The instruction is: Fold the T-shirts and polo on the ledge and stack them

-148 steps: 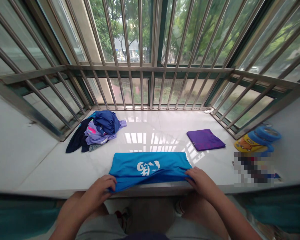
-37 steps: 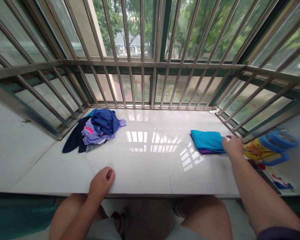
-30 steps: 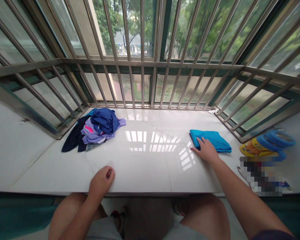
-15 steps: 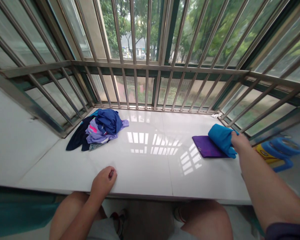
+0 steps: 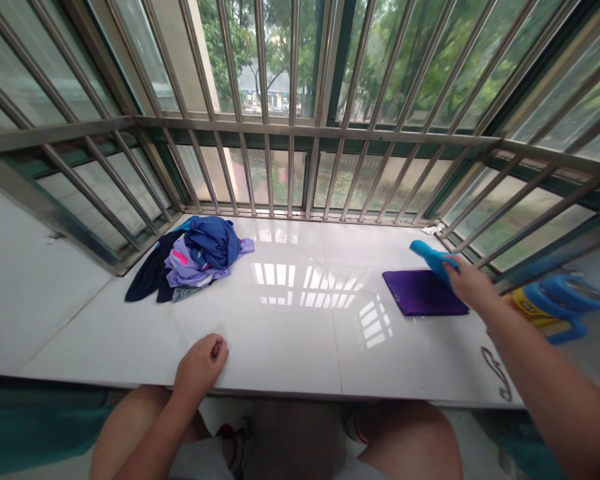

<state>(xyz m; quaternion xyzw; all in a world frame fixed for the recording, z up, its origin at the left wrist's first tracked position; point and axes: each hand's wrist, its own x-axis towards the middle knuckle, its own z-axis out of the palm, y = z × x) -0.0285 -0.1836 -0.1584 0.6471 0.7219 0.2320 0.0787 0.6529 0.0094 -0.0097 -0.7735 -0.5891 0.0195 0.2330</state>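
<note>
At the right, my right hand is closed on one end of a bright blue folded cloth, which looks like a garment. The cloth is held above a flat, dark purple folded piece that lies on the white ledge. My left hand rests near the ledge's front edge, its fingers curled into a fist; whether anything is inside cannot be seen. A heap of crumpled clothes, navy, lilac and dark blue, lies at the left rear.
Metal window bars surround the ledge on the far side and both ends. A blue-and-yellow container stands at the right end. A thin cord or chain lies by my right forearm. White crumpled paper sits in the far right corner.
My right hand has lifted the blue cloth and shifted it slightly left, uncovering more of the purple piece. The cord beside my forearm has come into view. My left hand stays curled.
</note>
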